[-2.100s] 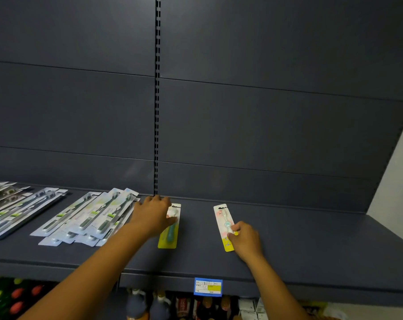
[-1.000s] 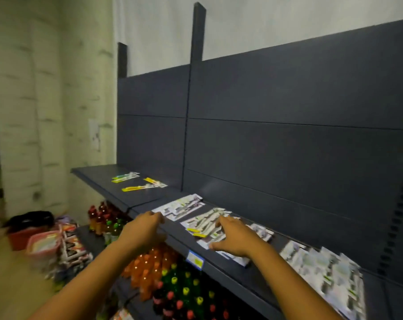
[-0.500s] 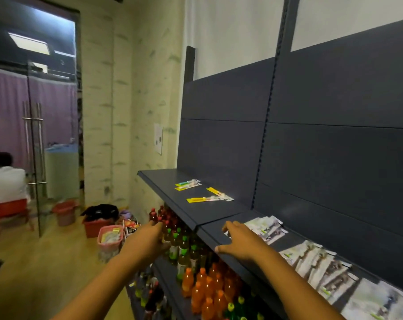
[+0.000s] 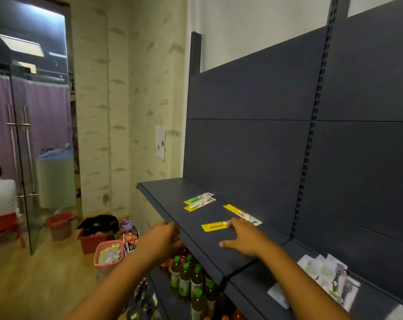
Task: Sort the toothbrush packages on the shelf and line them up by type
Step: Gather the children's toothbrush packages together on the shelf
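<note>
One head-worn view only; nothing is shared with a second camera. The scene is seen from the person's head height, facing forward and slightly down, angled along the dark shelf (image 4: 196,236) toward its far left end rather than square to the back panel. The shelf's front edge is cut diagonally from centre to lower right. The view is close: both forearms enter from the bottom edge, the left hand (image 4: 160,239) at the shelf's front edge, the right hand (image 4: 244,239) on the shelf surface. The left third is taken by room floor and a glass door (image 4: 22,146) farther off. Wide-angle bending is seen at the borders.
</note>
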